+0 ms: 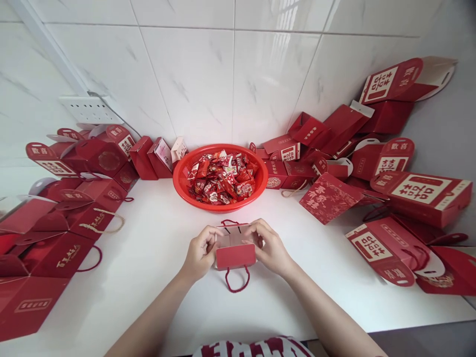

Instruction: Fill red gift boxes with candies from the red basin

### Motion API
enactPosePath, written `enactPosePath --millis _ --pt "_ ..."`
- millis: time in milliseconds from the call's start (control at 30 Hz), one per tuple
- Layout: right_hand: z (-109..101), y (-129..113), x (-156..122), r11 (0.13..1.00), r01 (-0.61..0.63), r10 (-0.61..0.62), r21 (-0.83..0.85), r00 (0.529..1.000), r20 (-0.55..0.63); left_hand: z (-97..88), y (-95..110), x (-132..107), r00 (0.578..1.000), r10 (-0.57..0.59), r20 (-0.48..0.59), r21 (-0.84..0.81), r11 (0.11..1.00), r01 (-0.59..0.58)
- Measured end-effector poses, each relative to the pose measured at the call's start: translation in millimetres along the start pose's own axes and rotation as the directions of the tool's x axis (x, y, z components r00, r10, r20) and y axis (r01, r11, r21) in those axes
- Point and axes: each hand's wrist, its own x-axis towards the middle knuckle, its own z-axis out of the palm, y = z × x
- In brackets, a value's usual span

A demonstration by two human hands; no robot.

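Between my hands a small red gift box (235, 258) with dark red cord handles stands on the white table, its top spread apart and its pale inside showing. One cord loop hangs toward me, the other lies at the far side. My left hand (201, 250) pinches the box's left edge between thumb and fingers. On the opposite edge my right hand (268, 248) grips the box, with some fingertips hidden at its rim. Just beyond it sits a red plastic basket (220, 206) heaped with wrapped candies (223, 178).
Red gift boxes (70, 255) with cord handles line the table's left side. More red boxes (420, 191) are piled loosely on the right. A few small upright boxes (143, 158) stand left of the basket. Behind is a tiled wall with a power strip (91, 109) and cable.
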Motion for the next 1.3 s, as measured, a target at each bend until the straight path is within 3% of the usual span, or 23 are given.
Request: enactPosePath --millis 100,200,300,433,533,633,833,1033,1200,1300 --pt "-4.8 -0.8 -0.5 0.984 0.170 -0.167 -0.059 0.984 0.053 -4.6 3.5 -2.7 0.994 0.093 0.054 0.075 0.992 -0.097" --pt "-5.9 1.9 -0.8 0.970 0.225 -0.207 -0.097 0.964 0.167 -8.2 4.8 -6.0 0.990 0.097 0.101 0.107 0.988 -0.108" --pt "-1.5 4.6 -1.1 0.979 0.191 -0.169 -0.067 0.953 0.250 -9.6 4.5 -8.3 0.990 0.132 0.056 0.187 0.972 -0.141" --pt "8.1 4.7 -0.4 0.998 0.018 -0.028 0.052 0.977 0.213 -7.6 4.6 -6.4 0.956 0.287 -0.050 0.328 0.909 -0.256" --pt "13.2 4.0 0.3 0.992 -0.074 0.056 0.102 0.984 0.172 -3.8 3.9 -2.2 0.941 0.334 0.060 0.211 0.917 -0.339" --pt "13.9 3.5 -1.2 0.991 -0.081 0.058 0.108 0.979 0.197 0.0 2.2 0.8 0.935 0.327 0.136 0.021 0.943 -0.333" --pt "-1.1 2.3 -6.3 0.997 0.031 -0.054 0.071 0.935 0.350 1.1 1.8 1.4 0.941 0.326 0.086 0.005 0.945 -0.328" --pt "-11.7 -2.1 -6.8 0.974 0.179 -0.097 -0.139 0.884 0.457 2.6 0.6 3.3 0.939 0.332 0.093 0.005 0.943 -0.333" --pt "-7.1 -0.3 -7.4 0.974 0.165 -0.090 -0.153 0.908 0.410 -0.6 -10.3 1.9 0.912 0.339 0.229 -0.196 0.934 -0.298" --pt "-2.0 9.1 -6.4 0.987 0.145 -0.105 -0.073 0.914 0.393 -1.1 -17.1 -0.7 0.892 0.333 0.305 -0.322 0.918 -0.232"
